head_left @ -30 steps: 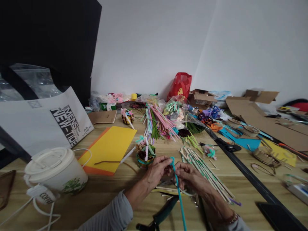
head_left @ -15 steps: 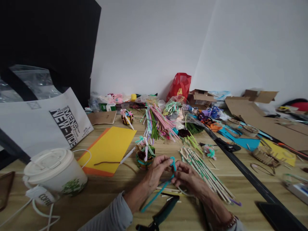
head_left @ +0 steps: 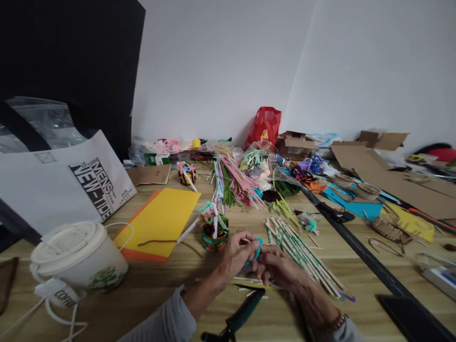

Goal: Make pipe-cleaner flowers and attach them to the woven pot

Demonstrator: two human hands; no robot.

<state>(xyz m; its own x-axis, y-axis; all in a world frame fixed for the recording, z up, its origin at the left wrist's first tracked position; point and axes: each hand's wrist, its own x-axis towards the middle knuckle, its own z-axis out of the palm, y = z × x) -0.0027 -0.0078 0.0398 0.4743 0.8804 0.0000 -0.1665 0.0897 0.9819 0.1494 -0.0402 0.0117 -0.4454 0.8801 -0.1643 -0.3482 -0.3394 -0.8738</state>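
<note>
A turquoise pipe cleaner (head_left: pixel 257 249), bent into a loop, is pinched between both my hands above the table. My left hand (head_left: pixel 239 251) grips its left side with thumb and forefinger. On the other side my right hand (head_left: pixel 277 267) has its fingers closed on the same pipe cleaner; part of it is hidden behind the fingers. Just beyond my left hand stands a small round basket (head_left: pixel 214 233) trimmed with fuzzy pink, green and turquoise pieces. Below my hands lie dark-handled pliers (head_left: pixel 242 313) and a few short sticks.
Green-marked wooden sticks (head_left: pixel 302 256) lie right of my hands. A heap of coloured pipe cleaners (head_left: pixel 235 180) is further back. At left are yellow paper (head_left: pixel 164 216), a lidded white cup (head_left: pixel 80 256) and a white bag (head_left: pixel 50 190). A black strip (head_left: pixel 359 251) crosses the right side.
The turquoise pipe cleaner's long loose end, which hung down to the lower left, no longer shows there; it now forms a rounded loop between my fingers.
</note>
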